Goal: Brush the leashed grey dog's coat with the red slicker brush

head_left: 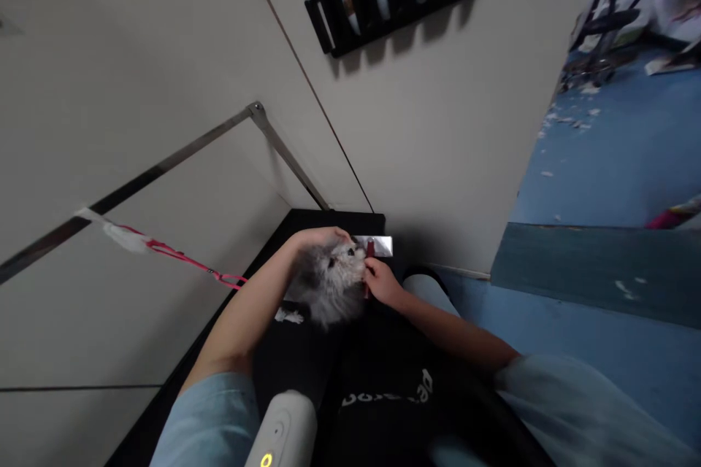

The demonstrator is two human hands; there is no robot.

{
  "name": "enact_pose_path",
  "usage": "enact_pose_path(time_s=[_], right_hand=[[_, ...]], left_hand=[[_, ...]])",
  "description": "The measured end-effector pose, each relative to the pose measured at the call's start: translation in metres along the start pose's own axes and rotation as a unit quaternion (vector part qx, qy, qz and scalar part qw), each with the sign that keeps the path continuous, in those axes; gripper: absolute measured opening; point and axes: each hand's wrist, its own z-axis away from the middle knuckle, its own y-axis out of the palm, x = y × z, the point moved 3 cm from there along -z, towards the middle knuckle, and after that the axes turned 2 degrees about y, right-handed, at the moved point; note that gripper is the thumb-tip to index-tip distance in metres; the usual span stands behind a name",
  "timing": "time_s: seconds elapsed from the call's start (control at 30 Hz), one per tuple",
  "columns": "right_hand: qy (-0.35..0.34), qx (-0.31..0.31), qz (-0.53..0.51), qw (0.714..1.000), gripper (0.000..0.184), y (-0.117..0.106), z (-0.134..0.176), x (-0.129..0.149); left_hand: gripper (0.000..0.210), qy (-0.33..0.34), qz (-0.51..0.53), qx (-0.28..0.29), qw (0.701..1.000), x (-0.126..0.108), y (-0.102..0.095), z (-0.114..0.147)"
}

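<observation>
A small fluffy grey dog [332, 288] is on the black table, its face turned up towards me. My left hand [327, 236] is cupped around the far side of its head, fingers closed over the fur. Close to the muzzle, my right hand [382, 281] is closed in a pinch on a slim dark red tool [370, 248]. The tool's kind is too small to make out, and my fingers cover its middle. Just beyond the muzzle lies a shiny silver packet or strip [384, 245].
A metal grooming arm [164, 166] with a pink loop [183, 255] rises at left. White fur [288, 316] lies on the black table [309, 219]. A pale device with a yellow light [285, 427] juts in below. A black rack [402, 33] of clippers hangs on the wall.
</observation>
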Motion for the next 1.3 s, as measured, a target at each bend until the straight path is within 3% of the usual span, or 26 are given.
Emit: enact_pose_path(time_s=[0.1, 0.23, 0.33, 0.43, 0.57, 0.73, 0.83, 0.93, 1.07, 1.17, 1.3], right_hand=[[0.042, 0.053, 0.011, 0.998, 0.012, 0.006, 0.043, -0.016], [-0.119, 0.159, 0.061, 0.978, 0.014, 0.018, 0.073, 0.002], [-0.187, 0.133, 0.067, 0.971, 0.017, 0.025, 0.057, 0.011], [-0.132, 0.108, 0.085, 0.982, 0.020, 0.029, 0.050, -0.010], [-0.047, 0.164, 0.105, 0.980, 0.021, 0.030, 0.071, -0.036], [-0.166, 0.130, 0.095, 0.973, 0.018, 0.027, 0.048, 0.003], [-0.105, 0.118, 0.144, 0.977, 0.022, 0.032, 0.032, 0.012], [-0.046, 0.150, 0.194, 0.968, 0.028, 0.034, 0.042, 0.014], [-0.063, 0.146, 0.312, 0.937, 0.039, 0.015, 0.039, 0.047], [-0.095, 0.117, 0.452, 0.879, 0.032, -0.016, 0.010, 0.077], [-0.022, 0.031, 0.559, 0.828, 0.025, -0.062, -0.012, 0.090]], left_hand=[[0.008, 0.005, 0.036, -0.025, 0.999, 0.005, -0.007, 0.004], [0.005, 0.002, 0.058, -0.010, 0.998, 0.011, -0.008, 0.004], [0.007, 0.036, 0.078, -0.019, 0.996, 0.012, -0.006, 0.008], [0.004, 0.053, 0.073, -0.039, 0.995, 0.012, -0.006, 0.014], [0.003, 0.080, 0.050, -0.071, 0.993, 0.010, -0.013, 0.019], [0.009, 0.104, -0.009, -0.105, 0.989, 0.009, -0.028, 0.022], [0.012, 0.119, -0.040, -0.162, 0.979, 0.008, -0.034, 0.028], [0.015, 0.123, -0.051, -0.153, 0.979, 0.008, -0.032, 0.034], [0.013, 0.114, -0.037, -0.101, 0.988, 0.012, -0.028, 0.033], [0.012, 0.098, -0.026, -0.097, 0.990, 0.016, -0.030, 0.027], [0.007, 0.086, -0.025, -0.105, 0.990, 0.020, -0.033, 0.019]])
